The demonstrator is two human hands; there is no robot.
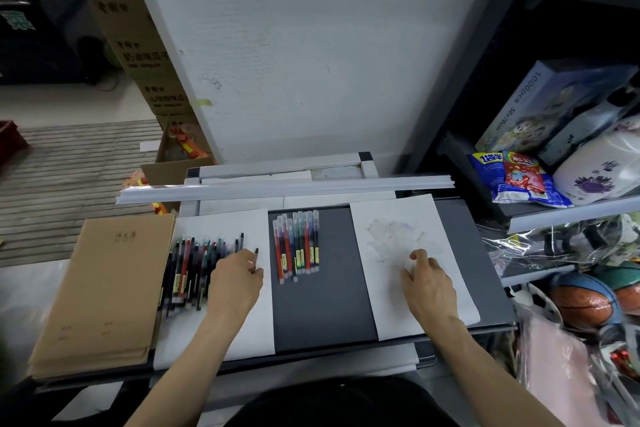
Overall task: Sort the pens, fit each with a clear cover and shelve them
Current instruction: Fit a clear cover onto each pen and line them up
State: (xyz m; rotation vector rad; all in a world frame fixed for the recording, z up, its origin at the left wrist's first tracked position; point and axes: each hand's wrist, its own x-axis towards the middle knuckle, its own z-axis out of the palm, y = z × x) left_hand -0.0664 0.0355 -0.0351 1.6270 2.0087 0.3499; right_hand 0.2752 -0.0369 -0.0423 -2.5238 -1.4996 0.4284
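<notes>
Several uncovered pens [194, 270] lie in a loose pile on a white sheet [256, 326] at the left of the dark board [322, 305]. My left hand [235, 284] pinches one dark pen [256, 255] at the pile's right edge, its tip pointing away from me. A neat row of covered pens [298, 246] lies on the bare middle of the board. Clear covers [394, 236] are heaped faintly on the right white sheet [446, 305]. My right hand [426, 281] rests on that sheet and pinches one clear cover [409, 267].
A stack of brown paper notebooks [104, 291] sits left of the pens. A long white rail [284, 189] lies across the back of the board. Shelves at the right hold snack bags [516, 180], a puzzle box [550, 104] and balls [585, 302]. Cardboard boxes [138, 45] stand at the back left.
</notes>
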